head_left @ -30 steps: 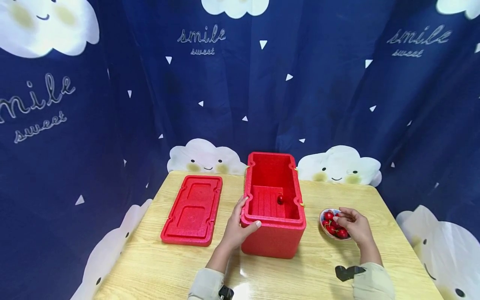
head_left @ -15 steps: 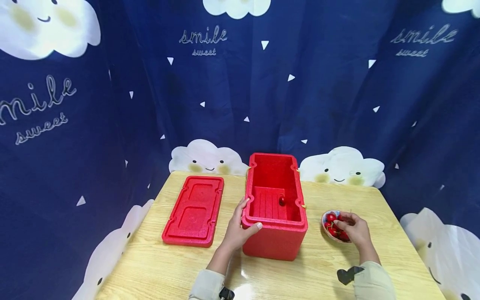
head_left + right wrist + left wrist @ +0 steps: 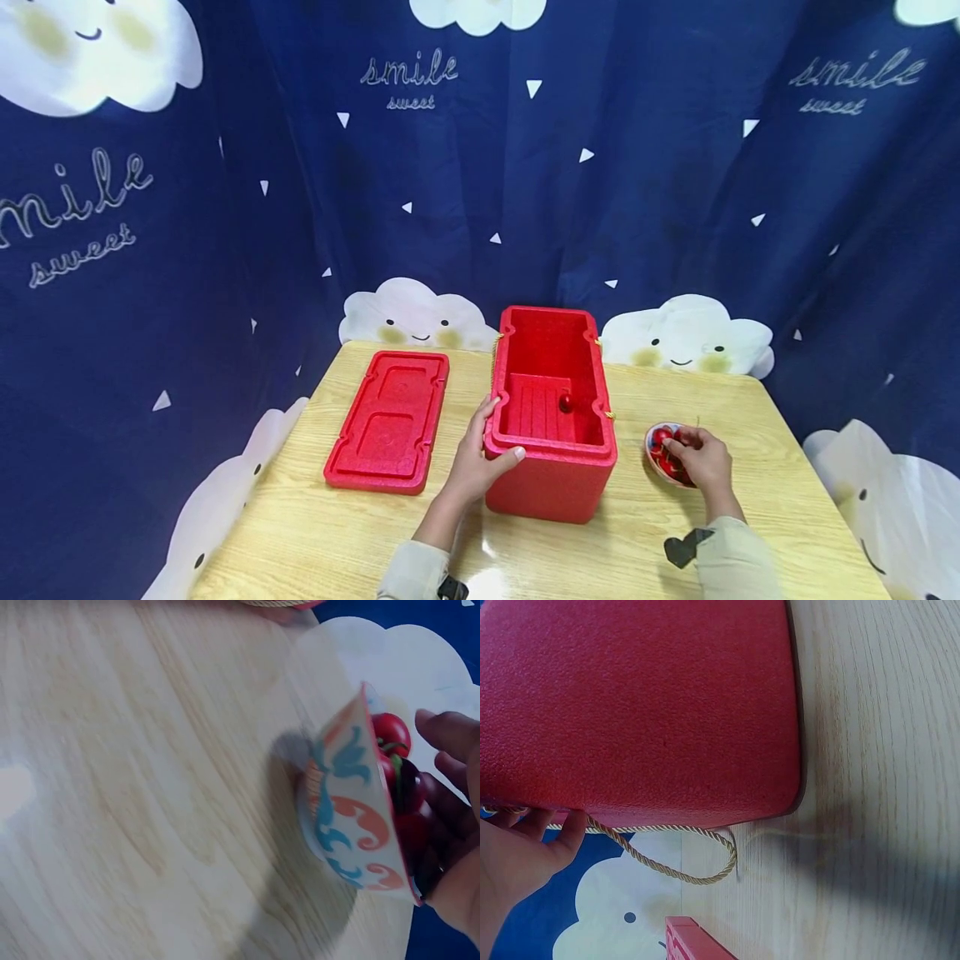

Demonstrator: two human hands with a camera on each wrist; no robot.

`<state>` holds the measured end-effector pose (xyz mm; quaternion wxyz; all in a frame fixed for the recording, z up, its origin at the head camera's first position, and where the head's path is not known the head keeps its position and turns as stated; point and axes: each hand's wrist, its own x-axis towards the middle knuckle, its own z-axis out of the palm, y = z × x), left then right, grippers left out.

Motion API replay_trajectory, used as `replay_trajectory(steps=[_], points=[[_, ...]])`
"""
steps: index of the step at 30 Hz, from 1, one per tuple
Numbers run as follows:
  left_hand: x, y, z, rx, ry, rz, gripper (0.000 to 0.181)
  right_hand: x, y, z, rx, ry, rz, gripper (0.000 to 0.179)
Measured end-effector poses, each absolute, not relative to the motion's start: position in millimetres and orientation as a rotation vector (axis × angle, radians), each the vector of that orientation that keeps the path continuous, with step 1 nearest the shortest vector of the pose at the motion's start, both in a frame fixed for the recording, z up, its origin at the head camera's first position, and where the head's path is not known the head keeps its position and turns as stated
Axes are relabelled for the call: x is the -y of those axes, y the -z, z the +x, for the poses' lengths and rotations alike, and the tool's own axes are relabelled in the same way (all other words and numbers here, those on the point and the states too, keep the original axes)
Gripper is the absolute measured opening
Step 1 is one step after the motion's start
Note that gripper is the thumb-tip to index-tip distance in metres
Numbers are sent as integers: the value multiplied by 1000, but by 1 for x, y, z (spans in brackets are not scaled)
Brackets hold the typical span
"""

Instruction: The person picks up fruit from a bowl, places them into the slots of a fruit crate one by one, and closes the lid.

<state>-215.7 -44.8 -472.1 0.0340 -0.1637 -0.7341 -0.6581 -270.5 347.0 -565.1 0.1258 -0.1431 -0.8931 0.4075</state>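
Observation:
A deep red open box (image 3: 547, 483) stands mid-table, with one cherry (image 3: 566, 403) on its floor. My left hand (image 3: 474, 462) holds the near left corner of its rim, the thumb on the front face. In the left wrist view, those fingers are beside a gold cord (image 3: 660, 866) that loops from the box. Several red cherries (image 3: 391, 735) fill a small patterned bowl (image 3: 352, 817) at right. My right hand (image 3: 705, 460) reaches over the bowl's right rim with bent fingers among the cherries. I cannot tell if it grips one.
A flat red lid (image 3: 386, 421) lies left of the box on the wooden table (image 3: 277, 533). Behind the table hangs a dark blue curtain (image 3: 465, 192) with white clouds.
My right hand has moved slightly left and lower over the bowl, and a thin stem now shows beyond its fingers. My left hand has kept its hold on the box.

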Motion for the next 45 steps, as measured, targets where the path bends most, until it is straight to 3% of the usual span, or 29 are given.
replay_trajectory(steps=[10, 21, 28, 37, 45], points=[[45, 474, -215, 2247, 2038, -503, 79, -338, 578, -271, 2625, -1031, -463, 46], [42, 507, -230, 2255, 1975, -491, 79, -327, 569, -266, 2657, -905, -509, 44], [44, 473, -213, 2281, 2018, -491, 78, -322, 565, -264, 2671, -899, -531, 39], [43, 471, -214, 2286, 2007, -501, 78, -327, 565, -259, 2518, -951, -476, 37], [43, 500, -228, 2274, 1993, -466, 79, -322, 552, -250, 2367, -1125, -481, 39]])
